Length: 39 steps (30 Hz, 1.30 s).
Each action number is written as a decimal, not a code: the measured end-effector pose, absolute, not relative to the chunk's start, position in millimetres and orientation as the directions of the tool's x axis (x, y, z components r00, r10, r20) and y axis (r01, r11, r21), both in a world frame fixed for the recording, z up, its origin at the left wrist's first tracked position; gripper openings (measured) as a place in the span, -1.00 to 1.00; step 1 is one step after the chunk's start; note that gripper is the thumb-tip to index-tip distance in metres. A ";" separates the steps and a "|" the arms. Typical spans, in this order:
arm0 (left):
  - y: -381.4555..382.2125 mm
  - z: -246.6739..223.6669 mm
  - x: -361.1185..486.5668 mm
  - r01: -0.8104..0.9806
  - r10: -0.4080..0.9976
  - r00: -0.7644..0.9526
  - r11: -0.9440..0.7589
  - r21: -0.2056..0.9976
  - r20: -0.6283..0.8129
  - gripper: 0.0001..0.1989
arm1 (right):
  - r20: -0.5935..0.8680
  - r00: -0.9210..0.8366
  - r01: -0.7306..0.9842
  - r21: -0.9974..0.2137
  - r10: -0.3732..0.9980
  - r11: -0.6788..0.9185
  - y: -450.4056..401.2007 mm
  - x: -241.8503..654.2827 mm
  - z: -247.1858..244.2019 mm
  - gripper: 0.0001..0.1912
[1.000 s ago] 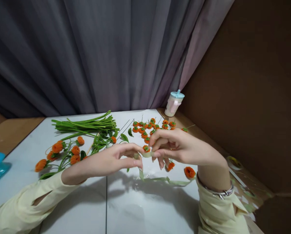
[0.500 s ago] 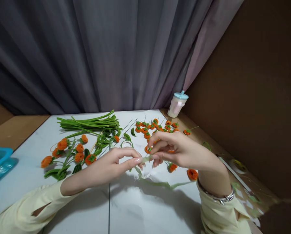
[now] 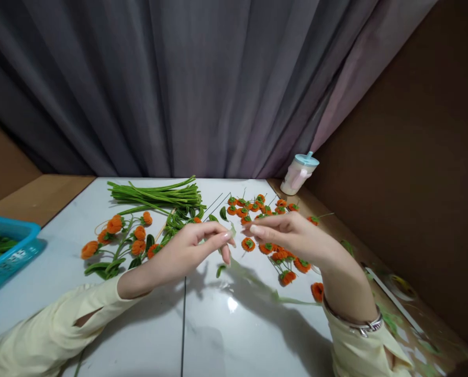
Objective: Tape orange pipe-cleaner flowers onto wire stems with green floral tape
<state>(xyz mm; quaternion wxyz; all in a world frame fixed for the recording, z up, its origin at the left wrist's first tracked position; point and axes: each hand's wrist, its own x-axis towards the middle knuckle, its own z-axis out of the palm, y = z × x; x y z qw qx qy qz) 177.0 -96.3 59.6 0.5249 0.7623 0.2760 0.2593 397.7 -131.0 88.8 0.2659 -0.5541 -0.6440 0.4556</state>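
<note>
My left hand [image 3: 202,246] pinches a pale green tape [image 3: 257,281] between thumb and fingers, near the middle of the white table [image 3: 214,335]. The tape trails down and right toward my right wrist. A small green piece [image 3: 220,270] shows below my left fingers. My right hand [image 3: 292,233] hovers just right of it, fingers extended and a little apart, with nothing visible between them. Small orange flowers [image 3: 248,244] with green centres lie under and around my right hand.
Green stems [image 3: 155,195] lie at the back left, above a branch of orange flowers [image 3: 115,224]. A blue basket [image 3: 18,246] is at the far left. A lidded cup [image 3: 299,174] stands back right; a tape roll [image 3: 401,287] lies at the right.
My right hand has let go of the tape and moved away to the right. My left hand still pinches it. The view has shifted, bringing more of the blue basket into sight.
</note>
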 end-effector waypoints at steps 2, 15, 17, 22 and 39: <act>-96.5 58.4 177.8 0.146 0.715 0.686 -0.313 0.938 0.132 -0.70 | -0.224 -0.348 0.466 -0.884 0.911 -0.039 -130.6 391.2 87.4 -0.58; -95.3 53.5 187.2 0.087 0.699 0.689 -0.340 0.936 0.190 -0.73 | -0.124 -0.185 -0.089 -0.986 0.975 -0.143 -121.3 366.9 68.0 -0.72; -93.1 49.6 189.3 0.021 0.704 0.679 -0.302 0.953 0.208 -0.78 | -0.094 -0.160 -0.118 -0.986 0.983 -0.113 -122.3 366.8 69.2 -0.73; -94.9 24.4 184.7 0.171 0.825 0.534 -0.322 0.931 0.187 -0.65 | 0.054 0.032 -0.118 -0.991 0.998 0.057 -125.9 372.0 76.5 -0.85; -105.7 -57.7 170.3 0.460 0.539 0.824 -0.817 0.347 0.177 -0.78 | 0.024 0.258 0.153 -0.988 0.966 -0.016 -140.4 409.2 94.0 -0.85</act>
